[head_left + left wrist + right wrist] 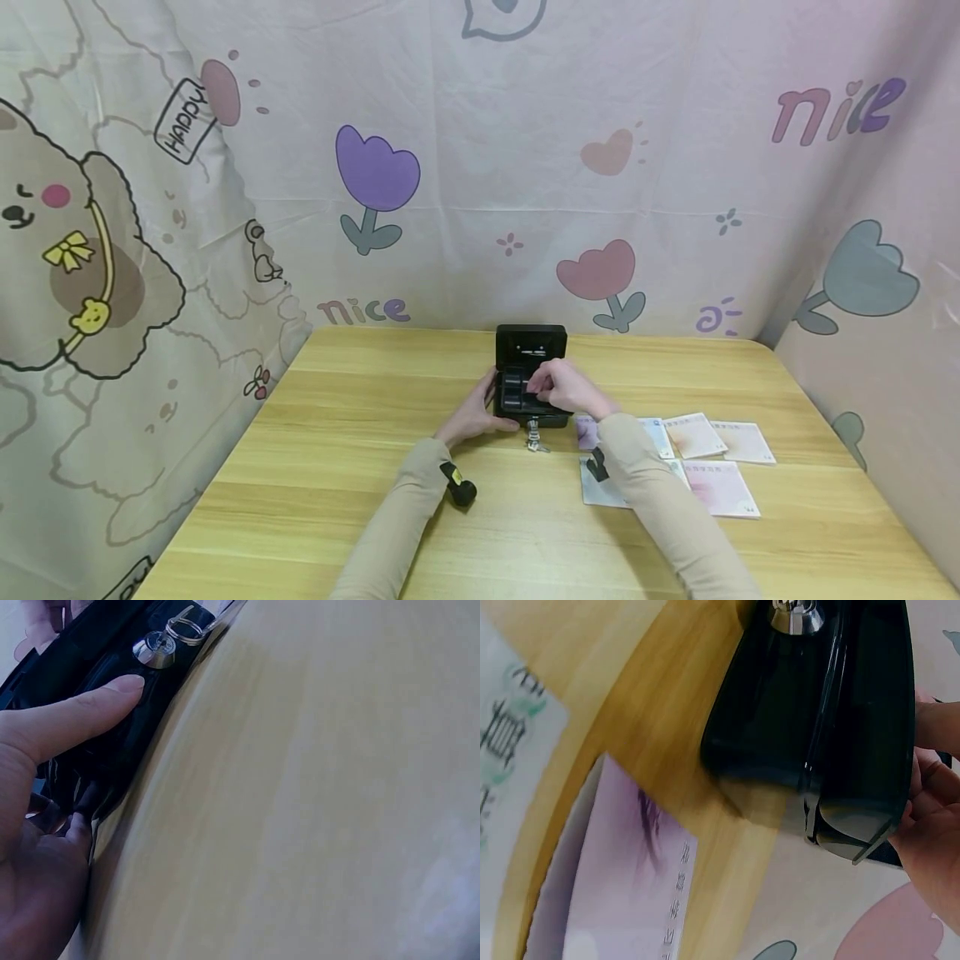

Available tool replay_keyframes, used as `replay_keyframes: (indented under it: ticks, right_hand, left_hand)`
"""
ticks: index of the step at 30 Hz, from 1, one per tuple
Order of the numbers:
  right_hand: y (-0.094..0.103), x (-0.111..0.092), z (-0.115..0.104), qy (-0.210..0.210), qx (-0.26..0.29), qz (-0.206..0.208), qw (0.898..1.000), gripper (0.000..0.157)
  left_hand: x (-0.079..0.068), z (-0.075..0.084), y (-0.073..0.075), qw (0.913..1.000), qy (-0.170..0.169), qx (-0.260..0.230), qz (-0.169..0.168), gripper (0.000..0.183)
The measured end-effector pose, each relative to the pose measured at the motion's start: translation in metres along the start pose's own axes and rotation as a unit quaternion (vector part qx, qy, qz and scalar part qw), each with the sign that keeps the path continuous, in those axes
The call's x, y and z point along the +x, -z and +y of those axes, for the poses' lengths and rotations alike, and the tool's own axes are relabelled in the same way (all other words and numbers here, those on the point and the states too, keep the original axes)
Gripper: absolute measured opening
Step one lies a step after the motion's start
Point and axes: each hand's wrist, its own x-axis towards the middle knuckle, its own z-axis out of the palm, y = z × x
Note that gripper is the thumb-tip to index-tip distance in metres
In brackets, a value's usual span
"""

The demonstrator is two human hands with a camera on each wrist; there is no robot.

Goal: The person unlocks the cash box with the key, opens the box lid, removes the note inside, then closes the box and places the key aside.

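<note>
A small black cash box (553, 422) stands on the table with its lid (531, 335) raised, and a compartment tray (512, 380) shows inside. My left hand (472, 412) grips the box at its left side, the thumb (82, 714) lying along the front beside the silver lock (154, 651). Keys on a ring (534, 438) hang from that lock. Over the box, my right hand (564, 388) reaches its bent fingers down into the tray from the right. Whether those fingers pinch anything is hidden in every view.
Several sheets of play-money-like paper lie right of the box, among them a pink one (722, 488), an orange-tinted one (694, 435) and a purple folded one (630, 870). My right forearm (660, 500) covers part of them. A printed cloth (480, 167) hangs behind the wooden table (337, 433).
</note>
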Motion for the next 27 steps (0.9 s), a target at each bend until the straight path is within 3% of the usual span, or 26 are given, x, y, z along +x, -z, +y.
replay_keyframes:
  ticks: [5,10,27]
  right_hand:
    - [-0.004,0.005,-0.001,0.020,-0.009,0.004,1.000,0.019]
    - [-0.009,0.007,0.000,0.015,-0.006,0.002,1.000,0.019]
    - [-0.018,0.008,0.005,0.001,0.006,0.004,1.000,0.021]
  left_hand:
    - [0.000,0.001,0.000,1.0000,0.006,0.003,0.001,0.121]
    - [-0.001,0.002,0.000,0.9998,0.017,0.005,-0.001,0.122]
    - [-0.002,0.000,0.001,1.0000,0.000,0.009,-0.004,0.120]
